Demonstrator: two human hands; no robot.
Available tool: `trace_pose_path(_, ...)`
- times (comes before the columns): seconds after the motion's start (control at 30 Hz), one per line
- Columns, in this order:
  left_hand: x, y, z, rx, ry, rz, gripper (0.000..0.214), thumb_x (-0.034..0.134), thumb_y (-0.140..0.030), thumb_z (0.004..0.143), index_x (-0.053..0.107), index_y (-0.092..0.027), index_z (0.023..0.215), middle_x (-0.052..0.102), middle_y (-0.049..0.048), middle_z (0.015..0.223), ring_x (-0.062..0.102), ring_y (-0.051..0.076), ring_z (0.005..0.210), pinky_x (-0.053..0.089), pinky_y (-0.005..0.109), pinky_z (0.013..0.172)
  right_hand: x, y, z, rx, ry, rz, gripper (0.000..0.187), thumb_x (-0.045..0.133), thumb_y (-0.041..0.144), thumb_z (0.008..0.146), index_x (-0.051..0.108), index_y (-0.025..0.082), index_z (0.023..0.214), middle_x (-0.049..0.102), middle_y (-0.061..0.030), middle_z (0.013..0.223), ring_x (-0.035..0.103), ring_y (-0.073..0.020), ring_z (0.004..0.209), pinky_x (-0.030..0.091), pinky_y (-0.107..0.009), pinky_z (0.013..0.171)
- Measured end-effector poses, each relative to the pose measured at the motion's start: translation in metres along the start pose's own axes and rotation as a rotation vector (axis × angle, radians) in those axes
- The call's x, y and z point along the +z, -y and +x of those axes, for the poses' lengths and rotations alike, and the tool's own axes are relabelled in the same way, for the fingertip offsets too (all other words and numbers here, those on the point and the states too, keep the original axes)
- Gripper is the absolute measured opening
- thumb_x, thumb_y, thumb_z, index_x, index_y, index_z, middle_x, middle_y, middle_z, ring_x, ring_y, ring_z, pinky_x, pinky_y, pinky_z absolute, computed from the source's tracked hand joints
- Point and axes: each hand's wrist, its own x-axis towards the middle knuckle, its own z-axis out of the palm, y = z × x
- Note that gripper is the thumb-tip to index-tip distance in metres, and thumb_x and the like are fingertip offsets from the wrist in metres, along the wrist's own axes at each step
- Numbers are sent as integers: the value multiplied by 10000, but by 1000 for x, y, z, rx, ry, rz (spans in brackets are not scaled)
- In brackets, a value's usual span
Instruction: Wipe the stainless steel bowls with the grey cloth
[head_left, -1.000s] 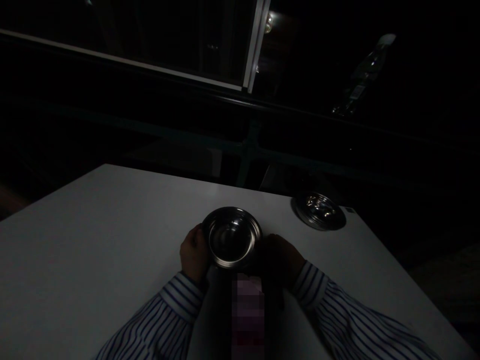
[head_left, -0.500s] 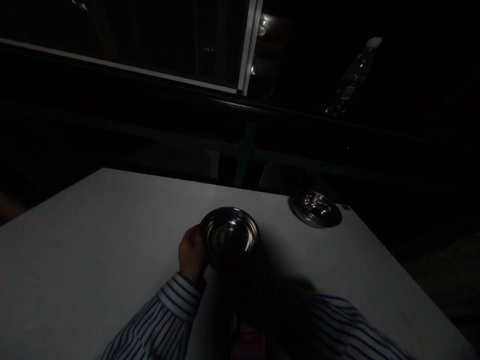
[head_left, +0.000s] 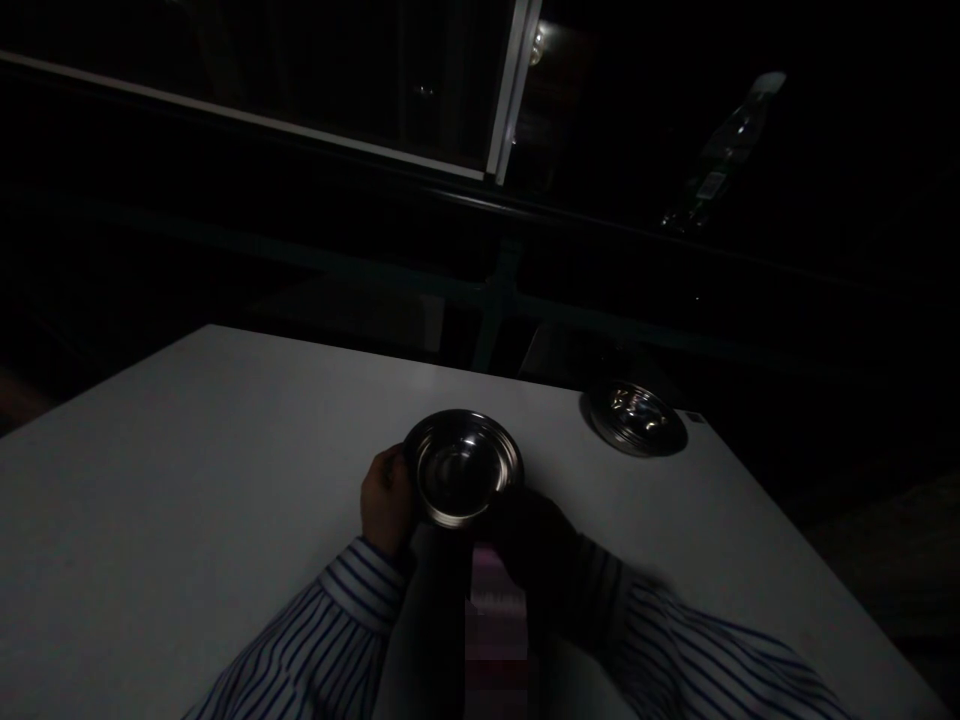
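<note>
A shiny steel bowl [head_left: 463,468] stands on the white table [head_left: 187,480] just in front of me. My left hand [head_left: 386,500] curls round the bowl's left rim and grips it. My right hand [head_left: 536,535] lies in deep shadow at the bowl's lower right side; its fingers are too dark to make out, so I cannot tell whether it touches the bowl. Both arms wear striped sleeves.
A second steel dish [head_left: 636,420] sits near the table's far right corner. Beyond the table's far edge the room is very dark, with a pale window frame [head_left: 510,90] and a faint bottle shape [head_left: 724,150] at the upper right.
My right hand, hidden in shadow half a second ago, has come back up beside the bowl's lower right. The left hand has kept its grip on the rim.
</note>
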Motion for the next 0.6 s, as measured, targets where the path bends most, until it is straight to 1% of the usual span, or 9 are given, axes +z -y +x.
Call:
trace_pose_path(0.03, 0, 1, 0, -2, 6, -2, 381, 483, -376, 756, 615, -118, 1003, 689, 98, 816, 640, 212, 727, 512, 319, 625, -6, -8, -5, 18, 3, -23, 305, 419, 315, 896, 613, 225, 1113, 603, -92, 1139, 521, -266, 1062, 403, -392, 874)
trace_pose_path(0.07, 0, 1, 1, -3, 13, -5, 391, 482, -382, 757, 613, -113, 1010, 690, 101, 821, 641, 213, 726, 511, 318, 620, -13, -17, -9, 10, 79, -68, 288, 448, 329, 880, 628, 229, 1082, 623, -89, 1086, 545, -256, 1005, 422, -354, 812)
trace_pose_path(0.1, 0, 1, 1, -3, 19, -8, 398, 482, -385, 758, 612, -110, 1013, 691, 104, 827, 642, 214, 728, 511, 316, 618, -18, -25, -10, 24, 98, -83, 261, 464, 322, 871, 657, 214, 1010, 646, -95, 989, 570, -242, 921, 432, -324, 737)
trace_pose_path(0.17, 0, 1, 1, 0, 28, -11, 403, 480, -390, 762, 609, -106, 1017, 692, 112, 851, 644, 217, 747, 513, 315, 623, -27, -41, -7, 52, 78, -116, 230, 461, 270, 869, 666, 206, 952, 637, -93, 937, 564, -221, 861, 417, -299, 696)
trace_pose_path(0.23, -1, 1, 1, 7, 33, -10, 400, 478, -390, 767, 610, -107, 1017, 692, 121, 885, 645, 224, 780, 514, 320, 639, -33, -54, 4, 70, 41, -122, 228, 450, 224, 868, 662, 215, 950, 624, -79, 924, 549, -205, 857, 405, -282, 698)
trace_pose_path(0.3, -1, 0, 0, 15, 40, -7, 392, 475, -385, 773, 612, -114, 1021, 692, 123, 908, 645, 229, 806, 516, 326, 655, -35, -64, 20, 85, 12, -115, 253, 423, 204, 876, 653, 211, 982, 619, -73, 930, 540, -194, 878, 398, -272, 732)
trace_pose_path(0.43, -2, 1, 0, 31, 38, 6, 363, 465, -375, 786, 624, -136, 1010, 692, 117, 940, 644, 230, 849, 514, 335, 700, -40, -79, 61, 102, -25, -111, 303, 364, 198, 893, 645, 159, 999, 621, -94, 968, 546, -191, 923, 384, -275, 796)
trace_pose_path(0.53, -2, 2, 1, 35, 34, 11, 354, 472, -380, 789, 631, -143, 998, 692, 118, 958, 641, 231, 872, 508, 344, 735, -46, -81, 99, 28, -7, -121, 296, 383, 187, 879, 646, 158, 1012, 628, -93, 1004, 547, -192, 953, 374, -279, 825)
trace_pose_path(0.6, -3, 3, 3, 32, 40, 16, 349, 468, -373, 794, 631, -145, 1002, 691, 118, 970, 640, 229, 884, 502, 349, 761, -51, -74, 123, -50, 4, -137, 296, 398, 163, 867, 640, 159, 1036, 628, -90, 1029, 539, -187, 973, 356, -284, 856)
